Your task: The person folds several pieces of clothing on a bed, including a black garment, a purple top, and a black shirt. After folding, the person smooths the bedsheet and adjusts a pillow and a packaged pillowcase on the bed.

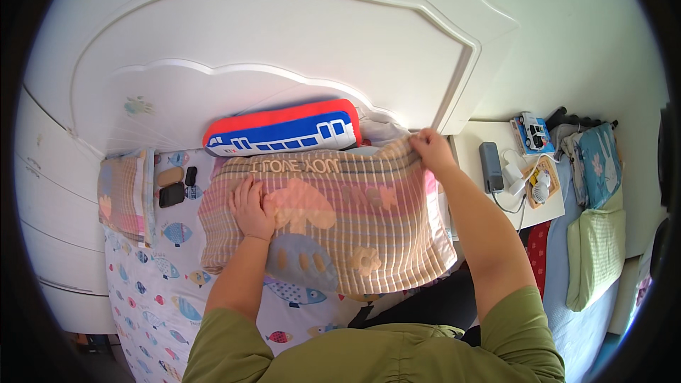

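A brown striped towel-like pillow cover [383, 239] with appliqué shapes and raised lettering lies over a pillow before me on the bed. My left hand [252, 207] rests on its left part, fingers spread slightly over the fabric. At the far right corner, my right hand [430, 150] pinches the cover's edge and holds it up a little. Pink and white fabric shows under the right edge. Just behind the cover, a red, blue and white train-shaped cushion [284, 127] leans against the white headboard [276, 21].
Left on the fish-print sheet [159, 282] lie a folded striped pillow [122, 197], a tan case [171, 176] and a black case [171, 195]. A white nightstand [471, 133] at right holds a grey power strip [490, 167], chargers and a toy car [532, 130]. Beyond is another bed [574, 330].
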`<action>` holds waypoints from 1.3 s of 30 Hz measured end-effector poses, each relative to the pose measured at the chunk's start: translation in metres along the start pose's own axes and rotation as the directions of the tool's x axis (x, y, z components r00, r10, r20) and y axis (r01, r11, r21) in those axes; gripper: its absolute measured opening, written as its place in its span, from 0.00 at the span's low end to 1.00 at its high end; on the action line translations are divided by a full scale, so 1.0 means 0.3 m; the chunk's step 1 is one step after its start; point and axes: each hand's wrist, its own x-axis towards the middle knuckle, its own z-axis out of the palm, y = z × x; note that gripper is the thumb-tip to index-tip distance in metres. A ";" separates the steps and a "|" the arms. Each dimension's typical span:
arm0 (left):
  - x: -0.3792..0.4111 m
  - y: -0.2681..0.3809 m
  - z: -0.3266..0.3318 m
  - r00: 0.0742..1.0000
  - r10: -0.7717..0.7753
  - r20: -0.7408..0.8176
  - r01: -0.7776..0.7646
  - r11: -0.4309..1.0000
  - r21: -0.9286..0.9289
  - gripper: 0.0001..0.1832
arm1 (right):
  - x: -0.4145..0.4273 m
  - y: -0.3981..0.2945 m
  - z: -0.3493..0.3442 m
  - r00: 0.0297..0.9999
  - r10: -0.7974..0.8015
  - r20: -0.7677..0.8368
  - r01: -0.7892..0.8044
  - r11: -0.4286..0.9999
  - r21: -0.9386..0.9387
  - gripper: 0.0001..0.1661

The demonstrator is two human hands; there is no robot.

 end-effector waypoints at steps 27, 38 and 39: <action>0.253 -0.443 0.198 0.813 -0.407 0.417 0.505 0.848 -0.158 0.15 | -0.286 -0.161 0.223 0.900 -0.371 0.227 0.428 0.663 -0.614 0.36; 0.366 -0.374 0.090 0.526 -0.403 0.749 0.800 0.533 -0.275 0.11 | -0.230 -0.065 0.262 0.862 -0.478 0.169 0.444 0.550 -0.707 0.37; 0.364 -0.375 0.064 0.555 -0.423 0.717 0.811 0.465 -0.354 0.10 | -0.226 -0.077 0.267 0.892 -0.415 0.178 0.415 0.599 -0.685 0.37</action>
